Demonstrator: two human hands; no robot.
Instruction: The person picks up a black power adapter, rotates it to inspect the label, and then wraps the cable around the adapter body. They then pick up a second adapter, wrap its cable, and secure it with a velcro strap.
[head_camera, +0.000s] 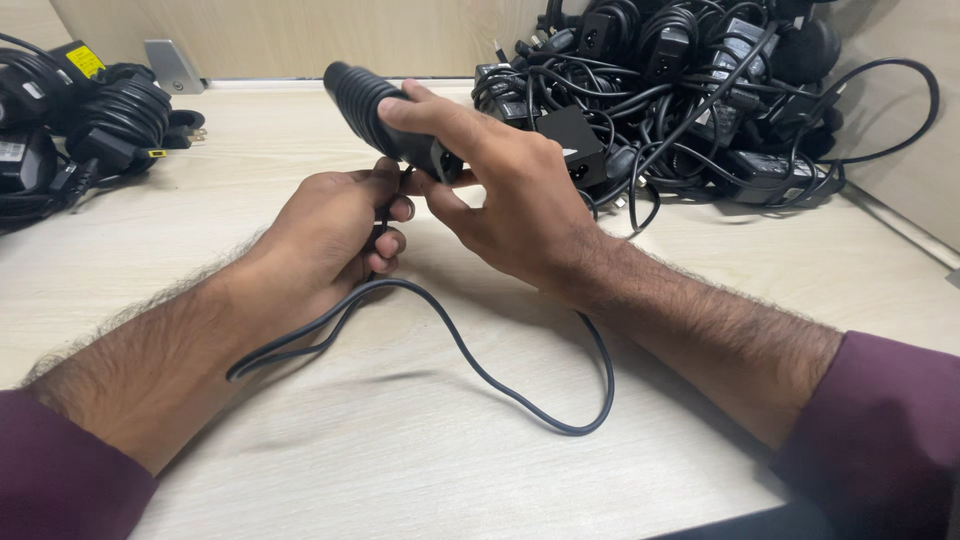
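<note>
Cable (470, 360) loops on the near surface (400, 460), its upper end in the left hand (335, 235), fingers closed round it; right hand (500, 185) grips the adapter (375, 105) above. Winding looks underway; next, feed more slack.

One head-worn view, close over the desk

A single camera sits on the person's head, looking forward and down along both forearms at the pale wood-grain tabletop (400, 460). It is close: the sleeves fill the lower corners. The far edge shows the light wooden back panel (300, 35) and a side wall at right. No second view shares the scene.
</note>
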